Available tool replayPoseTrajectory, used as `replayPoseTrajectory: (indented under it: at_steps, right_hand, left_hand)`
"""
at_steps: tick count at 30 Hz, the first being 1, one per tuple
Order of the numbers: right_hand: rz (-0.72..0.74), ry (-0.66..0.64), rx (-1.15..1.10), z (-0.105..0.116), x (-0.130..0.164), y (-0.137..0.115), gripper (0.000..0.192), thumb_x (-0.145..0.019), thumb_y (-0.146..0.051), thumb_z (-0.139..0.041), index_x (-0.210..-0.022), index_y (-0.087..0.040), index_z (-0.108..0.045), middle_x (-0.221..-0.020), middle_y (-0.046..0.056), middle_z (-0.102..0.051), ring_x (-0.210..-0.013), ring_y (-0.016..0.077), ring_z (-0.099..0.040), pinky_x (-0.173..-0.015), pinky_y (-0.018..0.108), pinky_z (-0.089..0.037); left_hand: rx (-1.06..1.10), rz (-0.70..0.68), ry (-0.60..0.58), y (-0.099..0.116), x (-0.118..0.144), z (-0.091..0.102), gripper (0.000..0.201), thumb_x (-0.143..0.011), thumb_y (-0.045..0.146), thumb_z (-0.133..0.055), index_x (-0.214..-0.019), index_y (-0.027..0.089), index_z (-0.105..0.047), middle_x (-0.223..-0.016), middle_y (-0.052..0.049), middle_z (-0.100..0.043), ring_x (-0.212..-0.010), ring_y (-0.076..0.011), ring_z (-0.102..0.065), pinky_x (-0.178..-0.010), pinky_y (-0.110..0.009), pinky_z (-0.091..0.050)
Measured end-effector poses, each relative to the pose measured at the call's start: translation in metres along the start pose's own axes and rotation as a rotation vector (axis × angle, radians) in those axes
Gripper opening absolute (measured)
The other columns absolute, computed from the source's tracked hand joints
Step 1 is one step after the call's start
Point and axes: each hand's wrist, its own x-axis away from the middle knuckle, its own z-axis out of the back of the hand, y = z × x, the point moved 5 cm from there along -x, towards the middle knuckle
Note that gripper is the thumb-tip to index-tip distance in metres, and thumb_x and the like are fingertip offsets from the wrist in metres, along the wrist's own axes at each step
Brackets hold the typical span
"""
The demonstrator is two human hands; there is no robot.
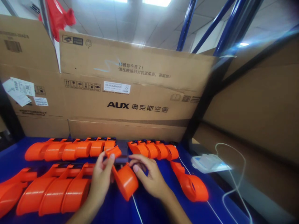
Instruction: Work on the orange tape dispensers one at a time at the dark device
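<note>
We are seeing bright ceiling panels (156, 2) glaring overhead, edges bending and smearing right of the AUX carton (130, 93), soft focus throughout, faint shadows beneath it.

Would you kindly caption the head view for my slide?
Both hands, left and right, hold an orange plastic part over a blue table lined with similar parts.

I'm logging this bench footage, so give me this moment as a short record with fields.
setting: blue table with cardboard boxes behind
left hand: holds a small orange piece at the fingertips
right hand: grips an orange plastic part
rows: orange parts nested in lines at the left and rear
apart: single orange part lying to the right
other: white cable and a clear packet at the right
</note>
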Motion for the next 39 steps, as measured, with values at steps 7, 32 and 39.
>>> replayPoseTrajectory:
  at_steps: [7,32,39]
  right_hand:
    - [0.025,-0.191,0.431,-0.010,0.001,-0.042,0.041,-0.090,-0.038,-0.060,-0.129,-0.024,-0.060,-0.122,0.009,-0.067,-0.097,0.0250,-0.067,-0.080,0.034,-0.050]
    - [-0.696,-0.206,1.095,0.093,0.040,0.019,0.031,-0.092,-0.037,-0.055,-0.099,-0.014,-0.075,-0.102,0.019,-0.071,-0.102,0.0362,-0.064,-0.075,0.041,-0.049]
    - [-0.259,-0.045,1.156,0.040,-0.007,0.011,0.070,-0.078,-0.023,-0.074,-0.145,-0.018,-0.050,-0.149,0.021,-0.049,-0.128,0.0427,-0.048,-0.100,0.056,-0.041]
  left_hand:
    - [0.025,0.017,-0.028,-0.006,-0.002,-0.002,0.064,-0.080,0.057,-0.073,-0.129,0.025,-0.048,-0.078,0.003,-0.064,-0.047,-0.0103,-0.052,-0.038,-0.020,-0.044]
    - [0.027,0.061,-0.259,0.001,0.005,-0.013,0.037,-0.087,0.049,-0.065,-0.107,0.018,-0.063,-0.079,-0.007,-0.071,-0.065,-0.0157,-0.059,-0.046,-0.021,-0.043]
    - [0.032,0.065,-0.252,0.004,0.004,-0.013,0.039,-0.084,0.049,-0.069,-0.107,0.019,-0.065,-0.078,-0.006,-0.071,-0.063,-0.0155,-0.059,-0.047,-0.021,-0.043]
